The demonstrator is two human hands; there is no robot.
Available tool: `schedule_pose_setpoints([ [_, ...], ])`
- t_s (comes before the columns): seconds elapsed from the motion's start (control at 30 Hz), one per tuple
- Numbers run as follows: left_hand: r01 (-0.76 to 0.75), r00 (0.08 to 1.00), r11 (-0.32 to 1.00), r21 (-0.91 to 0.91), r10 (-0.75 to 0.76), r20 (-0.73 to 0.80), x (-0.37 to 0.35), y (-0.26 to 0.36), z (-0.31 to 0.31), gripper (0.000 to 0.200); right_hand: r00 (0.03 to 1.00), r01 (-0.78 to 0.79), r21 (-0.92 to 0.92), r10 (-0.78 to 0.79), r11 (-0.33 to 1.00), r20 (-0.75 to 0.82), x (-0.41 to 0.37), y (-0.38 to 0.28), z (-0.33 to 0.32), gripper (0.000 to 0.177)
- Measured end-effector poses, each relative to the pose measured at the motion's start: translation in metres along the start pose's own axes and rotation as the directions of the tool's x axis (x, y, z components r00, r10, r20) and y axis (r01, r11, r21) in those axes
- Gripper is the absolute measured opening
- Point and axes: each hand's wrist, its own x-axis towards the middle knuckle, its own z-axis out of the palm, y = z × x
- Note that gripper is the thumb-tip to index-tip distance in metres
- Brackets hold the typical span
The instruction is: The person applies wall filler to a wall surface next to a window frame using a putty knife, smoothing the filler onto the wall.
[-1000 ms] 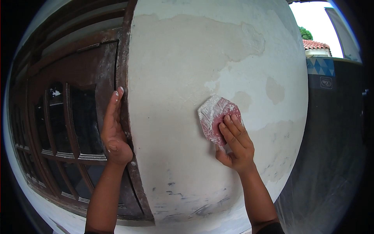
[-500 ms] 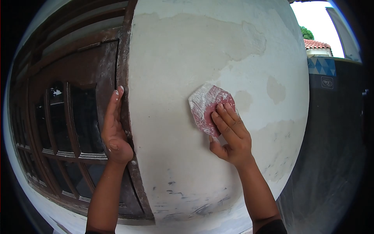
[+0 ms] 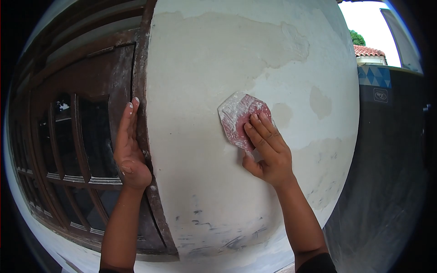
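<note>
My right hand [image 3: 268, 157] presses a piece of reddish sandpaper [image 3: 234, 120] against the wall. White dust coats much of the sheet, mostly on its left side. The fingers lie together over its right part, and the thumb sits below its lower edge. Pale patches and dark scuffs mark the white wall [image 3: 205, 154] around it. My left hand [image 3: 129, 148] rests edge-on along the brown wooden door frame [image 3: 144, 91], fingers stretched upward and holding nothing. Whitish dust shows on its fingertips.
Left of the frame is a dark wooden door [image 3: 120, 82] with glass panes. A dark panel [image 3: 382, 150] with a blue patterned strip stands beyond the wall's right edge. A tiled roof [image 3: 368, 51] shows in the distance.
The sandpaper and my right hand have slid slightly upward on the wall. My left hand stays at the door frame. The whole view has shifted a little.
</note>
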Motion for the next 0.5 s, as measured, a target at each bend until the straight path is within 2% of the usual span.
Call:
schedule_pose_setpoints([
  [0.17,0.018,1.000,1.000,0.015,-0.018,0.016,0.000,0.000,0.000,0.114,0.997,-0.072,0.002,0.072,0.997,0.001,-0.038,-0.008,-0.002,0.048],
  [0.33,-0.009,1.000,0.999,0.032,0.008,0.005,0.000,0.000,-0.001,0.114,0.993,-0.076,-0.017,0.074,0.997,-0.096,-0.022,-0.004,-0.004,0.048],
  [0.4,-0.007,1.000,1.000,0.029,0.007,0.008,0.000,0.000,-0.001,0.114,0.998,-0.048,0.034,0.049,0.998,-0.045,-0.009,-0.004,0.000,0.050],
  [0.5,-0.009,1.000,1.000,0.028,0.009,0.012,0.000,-0.001,-0.001,0.114,0.999,-0.049,0.008,0.049,0.999,-0.003,-0.018,-0.006,0.005,0.050],
])
